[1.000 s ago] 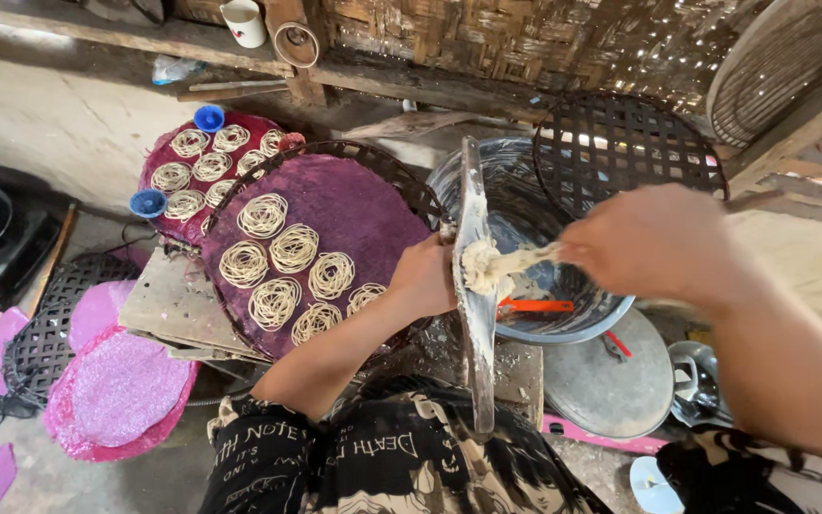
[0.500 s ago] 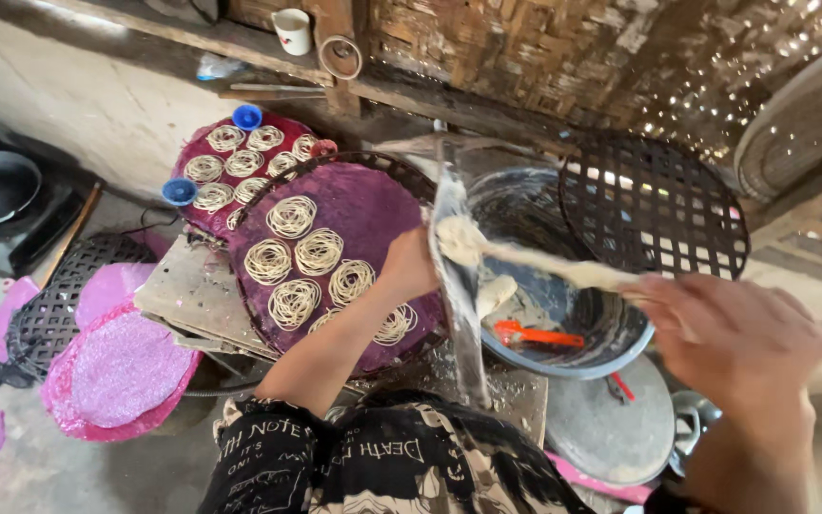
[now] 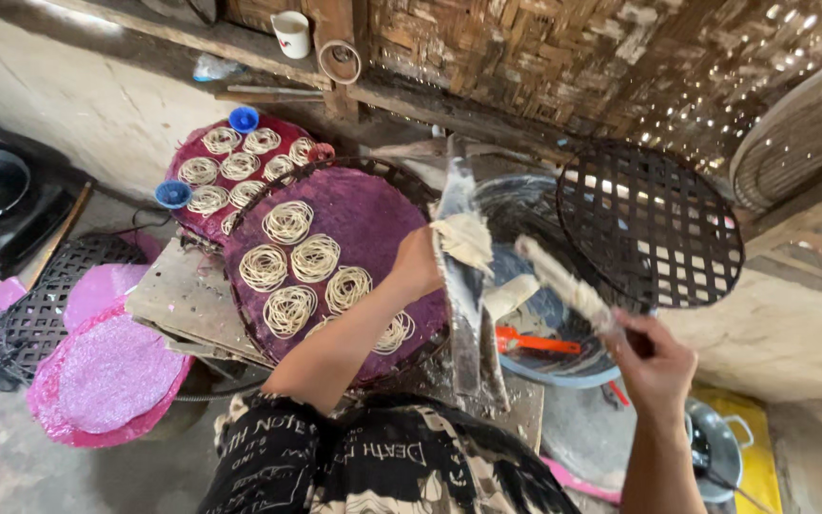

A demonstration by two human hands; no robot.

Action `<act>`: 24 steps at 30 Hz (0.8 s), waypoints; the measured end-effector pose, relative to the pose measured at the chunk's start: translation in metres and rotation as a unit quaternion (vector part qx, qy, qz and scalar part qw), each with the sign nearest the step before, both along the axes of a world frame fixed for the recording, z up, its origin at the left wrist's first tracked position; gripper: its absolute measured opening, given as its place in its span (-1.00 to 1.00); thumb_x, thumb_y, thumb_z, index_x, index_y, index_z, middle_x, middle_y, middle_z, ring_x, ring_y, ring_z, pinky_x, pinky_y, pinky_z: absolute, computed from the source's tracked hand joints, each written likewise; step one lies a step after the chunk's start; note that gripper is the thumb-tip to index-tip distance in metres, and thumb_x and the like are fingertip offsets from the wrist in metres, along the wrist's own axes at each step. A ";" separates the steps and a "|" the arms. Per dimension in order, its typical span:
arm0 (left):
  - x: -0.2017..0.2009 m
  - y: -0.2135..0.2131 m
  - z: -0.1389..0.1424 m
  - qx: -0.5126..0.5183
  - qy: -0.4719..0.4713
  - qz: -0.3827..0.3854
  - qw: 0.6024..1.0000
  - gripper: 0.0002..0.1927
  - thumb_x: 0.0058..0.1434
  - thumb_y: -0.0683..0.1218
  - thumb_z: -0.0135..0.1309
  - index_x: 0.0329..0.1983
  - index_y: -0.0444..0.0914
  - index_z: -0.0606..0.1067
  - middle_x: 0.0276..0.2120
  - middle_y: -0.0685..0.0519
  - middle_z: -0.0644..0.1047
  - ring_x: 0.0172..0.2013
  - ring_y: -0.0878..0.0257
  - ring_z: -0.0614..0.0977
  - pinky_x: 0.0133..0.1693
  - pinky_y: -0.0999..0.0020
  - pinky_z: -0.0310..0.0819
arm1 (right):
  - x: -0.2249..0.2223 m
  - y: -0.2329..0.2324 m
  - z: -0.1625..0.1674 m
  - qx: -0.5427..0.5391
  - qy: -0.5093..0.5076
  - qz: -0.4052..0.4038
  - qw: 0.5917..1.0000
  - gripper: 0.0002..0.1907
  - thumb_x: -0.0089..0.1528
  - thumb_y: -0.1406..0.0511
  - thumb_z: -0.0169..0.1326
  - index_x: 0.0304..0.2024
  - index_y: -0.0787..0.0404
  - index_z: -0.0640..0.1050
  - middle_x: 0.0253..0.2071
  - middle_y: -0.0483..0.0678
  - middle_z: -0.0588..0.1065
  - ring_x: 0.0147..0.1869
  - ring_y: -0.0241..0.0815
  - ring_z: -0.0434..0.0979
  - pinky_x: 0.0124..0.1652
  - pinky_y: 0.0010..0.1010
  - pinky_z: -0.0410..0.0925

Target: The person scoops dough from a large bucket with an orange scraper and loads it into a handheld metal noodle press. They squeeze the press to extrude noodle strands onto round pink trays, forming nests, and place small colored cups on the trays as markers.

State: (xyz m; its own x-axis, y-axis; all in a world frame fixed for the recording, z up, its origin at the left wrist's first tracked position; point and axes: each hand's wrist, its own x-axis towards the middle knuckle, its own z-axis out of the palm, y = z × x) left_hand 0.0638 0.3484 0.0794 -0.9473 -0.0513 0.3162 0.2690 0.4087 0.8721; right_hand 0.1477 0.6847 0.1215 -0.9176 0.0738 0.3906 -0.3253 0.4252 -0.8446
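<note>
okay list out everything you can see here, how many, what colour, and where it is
Purple round tray: one, centre, holding pale noodle coils, about seven.
Dark red tray: one, behind it, more coils.
Blue caps: two, beside that tray.
Metal press: one, grey, dough-smeared, centre.
Basin: one, blue-rimmed, right of the press.
Black lattice mat: one, upper right.
Pink cloths: lower left.
White cup: one, top ledge.
Left hand: on the press.
Right hand: gripping a dough-coated stick.
</note>
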 end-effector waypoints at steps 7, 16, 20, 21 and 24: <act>-0.006 0.023 -0.013 -0.086 -0.009 -0.044 0.995 -0.52 -0.13 0.08 0.34 -0.16 -0.24 0.62 -0.21 -0.20 0.66 -0.15 -0.15 0.68 -0.07 0.08 0.57 | -0.007 -0.057 0.003 0.233 0.299 -0.002 0.925 -0.80 0.19 0.43 0.34 -0.16 0.30 0.62 -0.21 0.02 0.60 -0.14 -0.29 0.57 -0.15 -0.47 0.42; -0.014 0.009 -0.018 -0.071 0.028 -0.054 0.996 -0.48 -0.01 0.10 0.28 -0.04 -0.27 0.57 -0.15 -0.24 0.62 -0.09 -0.21 0.65 -0.05 0.05 0.56 | -0.032 -0.045 -0.005 0.101 0.136 -0.014 0.985 -0.80 0.20 0.41 0.33 -0.12 0.30 0.65 -0.28 0.02 0.61 -0.33 -0.29 0.52 -0.29 -0.54 0.36; -0.012 0.017 -0.017 -0.067 -0.023 -0.059 0.996 -0.50 -0.01 0.11 0.30 -0.10 -0.29 0.58 -0.17 -0.24 0.64 -0.08 -0.16 0.68 -0.01 0.07 0.57 | -0.031 -0.060 -0.005 0.176 0.195 -0.008 0.965 -0.80 0.19 0.40 0.34 -0.16 0.35 0.64 -0.34 0.05 0.59 -0.40 -0.27 0.53 -0.37 -0.50 0.35; -0.014 0.014 -0.016 -0.072 -0.034 -0.045 0.996 -0.49 -0.03 0.11 0.31 -0.10 -0.28 0.58 -0.18 -0.24 0.64 -0.08 -0.17 0.67 -0.02 0.07 0.56 | -0.024 -0.060 -0.004 0.184 0.203 0.013 0.962 -0.81 0.18 0.41 0.32 -0.17 0.37 0.63 -0.35 0.05 0.58 -0.42 -0.26 0.53 -0.39 -0.48 0.33; -0.017 -0.004 -0.011 -0.077 -0.057 -0.022 0.995 -0.50 -0.06 0.10 0.31 -0.08 -0.24 0.60 -0.18 -0.21 0.66 -0.10 -0.15 0.68 -0.05 0.08 0.54 | -0.005 -0.053 0.001 0.165 0.172 0.075 0.968 -0.83 0.16 0.40 0.33 -0.25 0.34 0.61 -0.32 0.03 0.61 -0.38 -0.29 0.58 -0.37 -0.52 0.40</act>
State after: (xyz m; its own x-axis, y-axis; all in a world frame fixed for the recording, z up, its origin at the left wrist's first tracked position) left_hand 0.0464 0.3445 0.0684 -0.9778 0.0322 0.2071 0.1925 0.5291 0.8265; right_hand 0.1430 0.6314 0.1221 -0.7193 -0.2307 0.6553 -0.6426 0.5792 -0.5015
